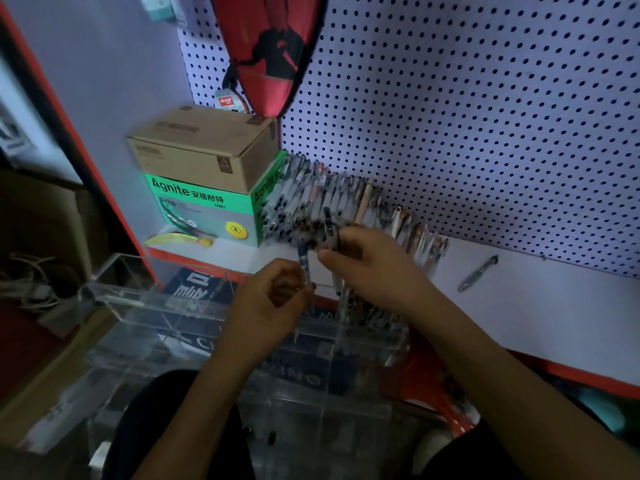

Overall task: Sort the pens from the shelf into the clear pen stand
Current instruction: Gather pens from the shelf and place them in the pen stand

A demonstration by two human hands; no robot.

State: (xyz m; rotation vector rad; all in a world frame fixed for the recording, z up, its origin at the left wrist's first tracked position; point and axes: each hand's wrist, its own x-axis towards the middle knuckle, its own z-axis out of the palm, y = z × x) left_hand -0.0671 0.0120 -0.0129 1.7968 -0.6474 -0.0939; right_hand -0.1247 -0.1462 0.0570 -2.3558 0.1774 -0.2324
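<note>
The fingers of the left hand (268, 299) curl round a single blue-patterned pen (304, 266), held near upright with its upper end rising above the knuckles. The right hand (367, 261) is closed round a dark-clipped pen (330, 225), thumb toward the left hand, just beside it; whether more than one pen sits in this grasp cannot be told through the blur. Both hands are poised over the clear pen stand (145, 299), a compartmented transparent box set in front of the shelf edge, with several pens already standing in the compartments under the right wrist. Behind the hands, a long row of pens (311, 199) leans against the perforated back panel (485, 116) on the white shelf (554, 313). One loose pen (478, 273) lies on the shelf, well apart to the right. At the row's left end stands a green box (204, 209) bearing a brown carton (204, 147); a red racket cover (273, 50) hangs above.
</note>
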